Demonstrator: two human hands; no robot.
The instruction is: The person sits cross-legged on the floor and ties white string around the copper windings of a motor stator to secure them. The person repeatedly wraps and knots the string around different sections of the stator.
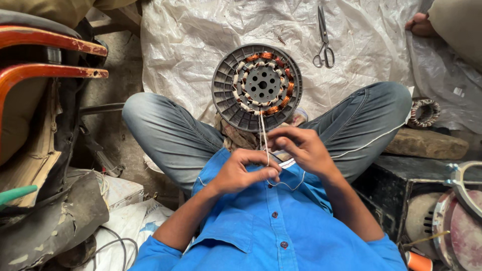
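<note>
Left hand (240,173): at about 6 o'clock of the view, in front of the blue shirt (266,226); the grip is together, thumb and fingers pinched on the white cord (263,131)
Right hand (301,148): just at 2 o'clock from the left hand, near it; the grip is also closed on the same cord, the fingers curled around it
White cord: it goes up from both hands to the lower edge of the winding, and a loop of it hangs under the hands against the shirt
Stator disc (257,87): round, grey, with copper coils in a ring; it stands tilted between the crossed legs, at 12 o'clock from the hands
Cloth (233,135): a brownish rag under the disc, at its 7 o'clock
Plastic sheet (201,40): white, spread on the floor behind the disc
Scissors (324,40): lying on the sheet, at 1 o'clock from the disc, well apart from it
Small coil ring (424,111): at 3 o'clock, beyond the right knee
</note>
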